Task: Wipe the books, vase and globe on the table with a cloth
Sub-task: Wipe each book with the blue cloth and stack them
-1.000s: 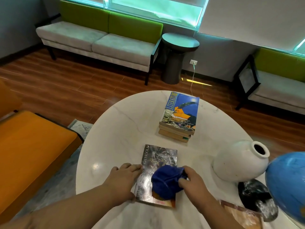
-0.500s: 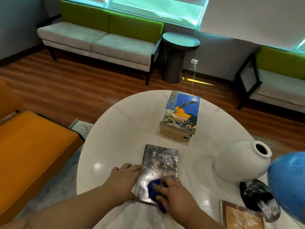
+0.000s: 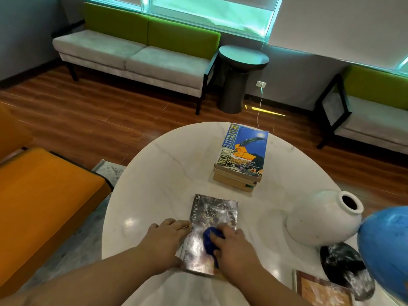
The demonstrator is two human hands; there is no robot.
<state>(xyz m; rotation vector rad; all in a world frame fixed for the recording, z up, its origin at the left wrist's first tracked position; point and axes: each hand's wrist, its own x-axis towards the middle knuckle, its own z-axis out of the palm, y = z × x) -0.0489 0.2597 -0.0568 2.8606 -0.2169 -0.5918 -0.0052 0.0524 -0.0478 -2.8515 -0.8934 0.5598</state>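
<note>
wipes the grey book lying flat near the front edge of the tabletop. presses a bunched blue cloth onto the lower part of the cover with the right hand, grip curled round the cloth so the wad takes the pressure. pins the book's left edge with the left hand, fingers laid flat and holding nothing, likely to stop the book sliding on the glossy marble. looks early in the job, with only this one book under the cloth.

further back, well apart from both hands, a stack of books with a blue cover on top. to the right, a white vase, mouth turned up and to the right, touching or almost touching the blue globe; cannot tell which. in front of them, a dark marbled disc, probably the globe's foot, and one more book at the near right edge. meets no obstacle on the rest of the grey cover. vase and globe crowded together, so probably awkward to wipe without knocking one into the other.
</note>
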